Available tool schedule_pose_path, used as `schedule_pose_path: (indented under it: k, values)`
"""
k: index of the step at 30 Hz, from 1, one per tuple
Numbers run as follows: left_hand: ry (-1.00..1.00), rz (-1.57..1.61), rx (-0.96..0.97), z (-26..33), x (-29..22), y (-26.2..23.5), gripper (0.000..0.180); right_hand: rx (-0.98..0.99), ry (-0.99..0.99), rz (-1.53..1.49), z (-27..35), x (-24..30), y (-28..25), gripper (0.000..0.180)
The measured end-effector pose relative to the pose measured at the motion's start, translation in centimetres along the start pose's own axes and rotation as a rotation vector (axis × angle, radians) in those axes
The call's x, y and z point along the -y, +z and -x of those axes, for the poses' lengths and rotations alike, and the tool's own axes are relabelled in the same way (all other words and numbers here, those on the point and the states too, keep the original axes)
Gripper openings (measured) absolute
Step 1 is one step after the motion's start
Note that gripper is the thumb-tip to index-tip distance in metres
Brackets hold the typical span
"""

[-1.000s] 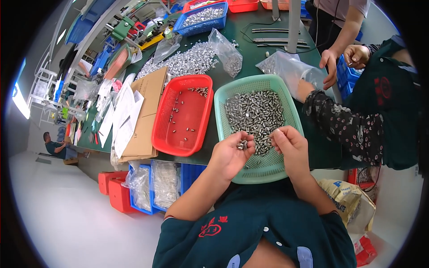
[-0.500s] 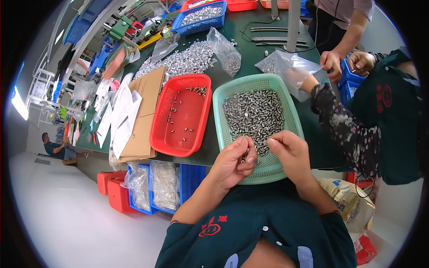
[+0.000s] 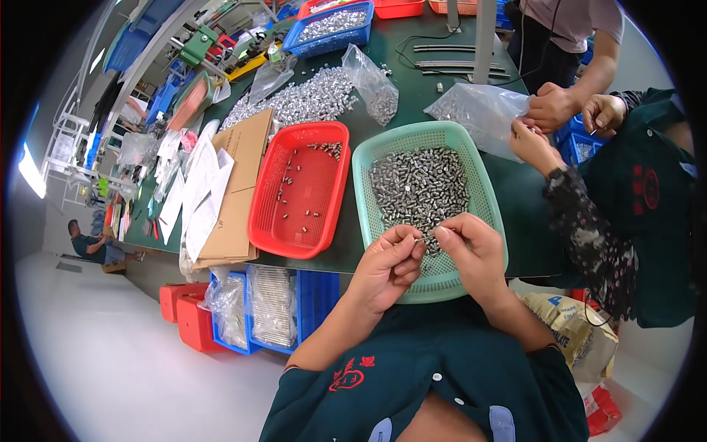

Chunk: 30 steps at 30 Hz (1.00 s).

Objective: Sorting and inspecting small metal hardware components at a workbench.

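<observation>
Over the near end of a green plastic basket [image 3: 367, 214], my left hand [image 3: 390, 264] pinches a small metal part, its thin tip showing between thumb and forefinger. My right hand [image 3: 475, 247] is closed in a pinch close beside it, thumb and forefinger almost meeting that tip; whatever it grips is hidden by the fingers. Many small silvery cylindrical metal parts [image 3: 418, 180] fill the middle of the basket. To the left stands a red basket [image 3: 259, 214] with a few similar parts scattered on its bottom.
Folded cardboard [image 3: 234, 206] and papers lie left of the red basket. Behind are a heap of shiny metal pieces [image 3: 294, 99], plastic bags and a blue basket [image 3: 294, 43]. At right, co-workers' hands [image 3: 554, 109] are by a clear bag [image 3: 475, 110]. A metal post [image 3: 482, 44] rises from the table.
My hands have drawn slightly closer together, and the metal tip now shows between them. A co-worker's hand has come out of the clear bag and moved right.
</observation>
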<state>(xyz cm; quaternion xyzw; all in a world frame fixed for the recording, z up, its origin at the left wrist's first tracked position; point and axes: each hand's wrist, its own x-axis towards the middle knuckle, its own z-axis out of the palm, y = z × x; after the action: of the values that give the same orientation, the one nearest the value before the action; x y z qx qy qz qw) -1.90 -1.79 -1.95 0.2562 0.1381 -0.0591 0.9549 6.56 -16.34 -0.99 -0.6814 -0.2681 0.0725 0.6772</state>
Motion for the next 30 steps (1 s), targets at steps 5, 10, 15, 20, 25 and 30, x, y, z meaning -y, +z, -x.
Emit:
schedule_pose_path:
  k: [5, 10, 15, 20, 25, 30]
  values:
    - [-0.009, 0.02, -0.022, -0.2, 0.1, 0.0, 0.005, -0.008, -0.042, 0.029, 0.2, 0.2, -0.1, 0.007]
    - [-0.003, 0.068, -0.028, -0.5, 0.2, -0.2, 0.008, 0.01, -0.11, 0.097, 0.2, 0.3, 0.1, 0.004]
    - [0.044, -0.047, -0.048, -0.3, 0.3, 0.1, 0.009, 0.002, -0.337, 0.267, 0.1, 0.6, -0.3, 0.006]
    - [0.139, -0.293, -0.115, 0.1, -0.1, 0.8, 0.011, 0.068, -0.35, 0.281, -0.3, 1.2, -0.6, 0.008]
    - [0.016, -0.195, -0.076, -0.2, -0.3, 0.7, 0.012, 0.08, -0.127, 0.124, 0.5, -0.5, 0.1, 0.006]
    - [-0.049, -0.154, -0.225, 0.4, -1.1, 2.9, 0.024, 0.091, 0.437, -0.419, -0.2, -1.2, -1.0, 0.011]
